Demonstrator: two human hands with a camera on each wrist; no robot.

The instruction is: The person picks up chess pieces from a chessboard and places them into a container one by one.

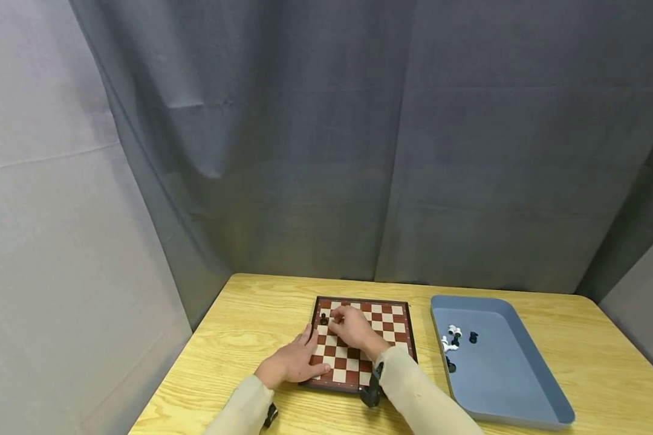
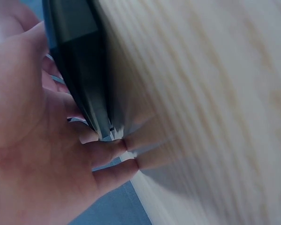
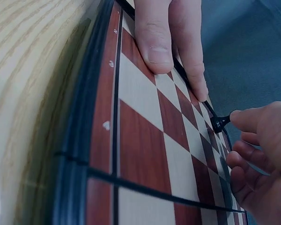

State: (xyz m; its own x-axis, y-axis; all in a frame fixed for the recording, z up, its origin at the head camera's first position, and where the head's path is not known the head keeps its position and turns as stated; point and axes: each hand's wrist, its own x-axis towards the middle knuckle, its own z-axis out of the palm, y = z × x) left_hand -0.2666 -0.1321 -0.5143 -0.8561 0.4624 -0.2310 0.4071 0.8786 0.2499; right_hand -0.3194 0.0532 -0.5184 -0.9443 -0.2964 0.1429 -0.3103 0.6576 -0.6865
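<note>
A brown-and-cream chessboard [image 1: 339, 376] with a black rim lies on the wooden table. My left hand [image 1: 294, 360] rests at its left edge, thumb on the squares and the other fingers extended along the side. In the left wrist view, fingertips of the left hand [image 2: 42, 136] touch the tabletop beside the board's dark edge. Over the far left squares is my right hand [image 1: 355, 328]. In the right wrist view, the fingertips of this right hand [image 3: 267, 140] pinch the top of a black chess piece [image 3: 219, 123]. A black piece [image 1: 324, 319] stands beside those fingers in the head view.
To the right of the board sits a blue-grey tray [image 1: 514, 368]. Several loose chess pieces lie along its left side, among them a white piece [image 1: 448, 344] and a black piece [image 1: 473, 337]. A grey curtain [image 1: 326, 151] hangs behind the table.
</note>
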